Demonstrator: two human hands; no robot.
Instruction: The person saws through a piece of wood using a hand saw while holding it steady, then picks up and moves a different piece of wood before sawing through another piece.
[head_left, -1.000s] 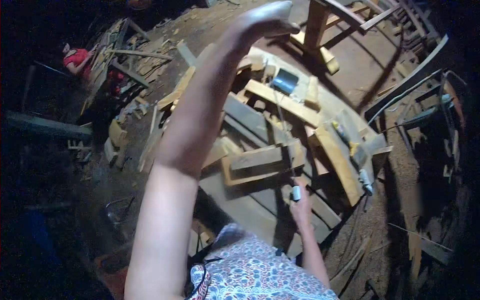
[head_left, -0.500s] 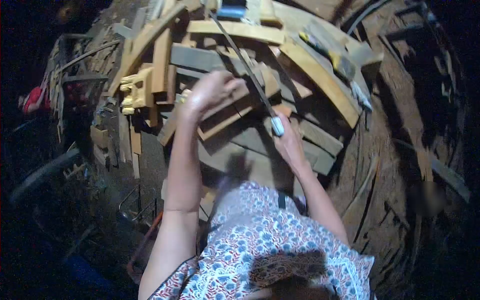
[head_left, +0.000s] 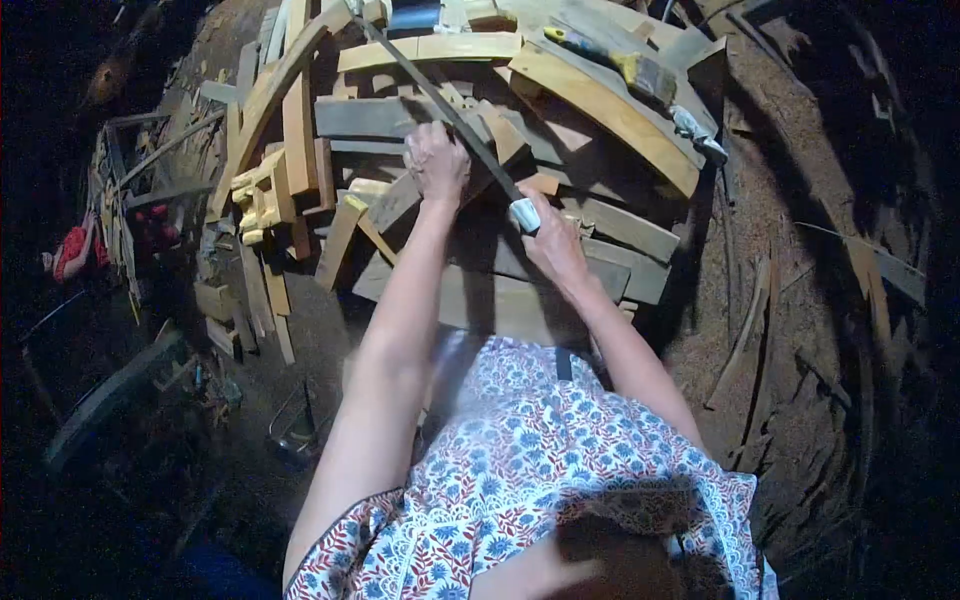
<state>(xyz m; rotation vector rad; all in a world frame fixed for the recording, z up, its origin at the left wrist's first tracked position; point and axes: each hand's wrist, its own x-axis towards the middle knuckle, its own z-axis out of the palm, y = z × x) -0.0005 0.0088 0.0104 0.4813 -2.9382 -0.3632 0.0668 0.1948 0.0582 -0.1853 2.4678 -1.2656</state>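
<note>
My right hand (head_left: pixel 553 243) is closed round the white-wrapped handle of a long, narrow dark blade (head_left: pixel 435 98). The blade slants away to the upper left, over the pile of wood. Just left of the blade, my left hand (head_left: pixel 437 165) is curled into a fist, low over the wood, knuckles up. A short grey wooden block (head_left: pixel 394 207) lies beside this fist. Its fingers face away from me, so I cannot tell what they grip. A long grey board (head_left: pixel 365 118) lies behind the left hand.
A pale curved wooden piece (head_left: pixel 605 115) and a yellow-handled brush (head_left: pixel 640 72) lie at the far right of the worktop. Yellowish notched blocks (head_left: pixel 264 196) stand at the left. Wood scraps cover the ground. In the dark at far left, a person in red (head_left: pixel 76 252) shows.
My left hand has come down and right, from loosely bent above the wood to a fist by the blade. My right hand and the blade sit slightly further left and up in view.
</note>
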